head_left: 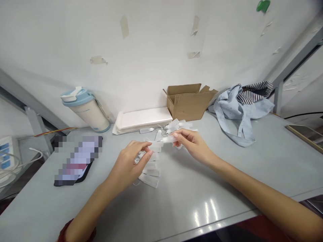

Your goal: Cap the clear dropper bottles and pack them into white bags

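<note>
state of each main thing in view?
right hand: fingers closed on a translucent piece
left hand: fingers at the row of pieces, grip unclear
other translucent pieces: lying loose on the table
cardboard box: open
tumbler: standing, lid on
phone: lying, screen pixelated
white stack: lying flat
blue cloth: crumpled

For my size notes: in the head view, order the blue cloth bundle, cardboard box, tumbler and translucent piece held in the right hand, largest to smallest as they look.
1. Blue cloth bundle
2. Cardboard box and tumbler, too alike to rank
3. Translucent piece, held in the right hand
</note>
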Action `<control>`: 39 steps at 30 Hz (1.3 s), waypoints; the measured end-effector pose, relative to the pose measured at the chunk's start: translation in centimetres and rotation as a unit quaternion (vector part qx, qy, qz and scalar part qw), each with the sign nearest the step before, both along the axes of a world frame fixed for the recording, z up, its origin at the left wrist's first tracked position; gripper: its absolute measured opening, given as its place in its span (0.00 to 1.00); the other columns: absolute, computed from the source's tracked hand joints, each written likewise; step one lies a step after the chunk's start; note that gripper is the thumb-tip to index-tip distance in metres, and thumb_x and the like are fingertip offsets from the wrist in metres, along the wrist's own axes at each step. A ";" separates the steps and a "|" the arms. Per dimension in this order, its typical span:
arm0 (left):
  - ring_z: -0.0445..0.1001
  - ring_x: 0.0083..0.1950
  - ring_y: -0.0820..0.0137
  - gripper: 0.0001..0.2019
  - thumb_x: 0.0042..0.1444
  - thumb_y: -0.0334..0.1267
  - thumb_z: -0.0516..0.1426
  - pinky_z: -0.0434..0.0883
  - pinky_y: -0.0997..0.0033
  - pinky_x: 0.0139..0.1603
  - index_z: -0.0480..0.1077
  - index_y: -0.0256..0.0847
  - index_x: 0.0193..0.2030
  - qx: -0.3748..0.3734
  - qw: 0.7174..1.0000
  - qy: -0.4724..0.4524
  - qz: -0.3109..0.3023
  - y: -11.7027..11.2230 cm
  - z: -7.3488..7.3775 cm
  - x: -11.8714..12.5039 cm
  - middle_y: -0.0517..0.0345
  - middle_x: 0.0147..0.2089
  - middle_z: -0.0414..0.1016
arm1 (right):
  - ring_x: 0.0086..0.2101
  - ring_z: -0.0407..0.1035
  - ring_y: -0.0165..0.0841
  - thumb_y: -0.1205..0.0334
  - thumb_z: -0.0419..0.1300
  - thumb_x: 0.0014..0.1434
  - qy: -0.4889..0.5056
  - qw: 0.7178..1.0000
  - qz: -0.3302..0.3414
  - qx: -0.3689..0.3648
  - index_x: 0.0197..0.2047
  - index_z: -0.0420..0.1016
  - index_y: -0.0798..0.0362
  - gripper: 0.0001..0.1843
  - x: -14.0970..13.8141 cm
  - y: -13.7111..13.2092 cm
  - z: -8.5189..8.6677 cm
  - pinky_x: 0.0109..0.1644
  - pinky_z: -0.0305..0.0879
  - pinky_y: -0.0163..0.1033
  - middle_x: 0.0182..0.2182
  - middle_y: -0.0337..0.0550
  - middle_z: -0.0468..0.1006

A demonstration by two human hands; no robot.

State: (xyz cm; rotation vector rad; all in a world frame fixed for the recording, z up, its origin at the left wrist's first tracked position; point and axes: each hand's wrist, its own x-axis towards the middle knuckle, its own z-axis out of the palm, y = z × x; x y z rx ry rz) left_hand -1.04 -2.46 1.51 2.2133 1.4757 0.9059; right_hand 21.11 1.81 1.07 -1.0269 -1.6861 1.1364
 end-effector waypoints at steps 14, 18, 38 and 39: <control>0.69 0.33 0.69 0.10 0.58 0.42 0.53 0.66 0.73 0.32 0.72 0.40 0.32 -0.123 0.983 -0.135 0.007 -0.2 1.1 0.2 0.58 0.34 0.75 | 0.27 0.66 0.31 0.50 0.57 0.58 0.022 0.999 0.029 -0.031 0.38 0.74 0.53 0.14 -0.6 -1.3 0.2 0.34 0.61 0.38 0.23 0.38 0.74; 0.65 0.30 0.73 0.13 0.58 0.44 0.53 0.63 0.75 0.29 0.71 0.39 0.30 -0.191 0.965 -0.180 -0.017 -0.1 1.2 0.1 0.60 0.32 0.72 | 0.27 0.67 0.30 0.52 0.58 0.58 0.034 0.998 0.040 -0.028 0.38 0.74 0.53 0.13 -0.8 -1.4 -0.2 0.34 0.61 0.37 0.23 0.38 0.74; 0.62 0.28 0.74 0.12 0.58 0.43 0.52 0.63 0.74 0.30 0.70 0.39 0.31 -0.210 0.949 -0.230 -0.054 -0.2 1.3 -0.2 0.60 0.29 0.68 | 0.29 0.67 0.31 0.50 0.56 0.58 0.091 0.995 0.006 -0.043 0.36 0.72 0.53 0.14 -1.9 -2.7 -0.4 0.36 0.61 0.38 0.24 0.38 0.73; 0.62 0.28 0.74 0.12 0.58 0.44 0.52 0.63 0.74 0.30 0.70 0.39 0.30 -0.208 0.950 -0.229 -0.053 -0.2 1.3 -0.2 0.60 0.29 0.68 | 0.29 0.67 0.31 0.50 0.56 0.58 0.092 0.995 0.004 -0.042 0.36 0.72 0.53 0.14 -1.9 -2.7 -0.3 0.36 0.62 0.38 0.24 0.38 0.72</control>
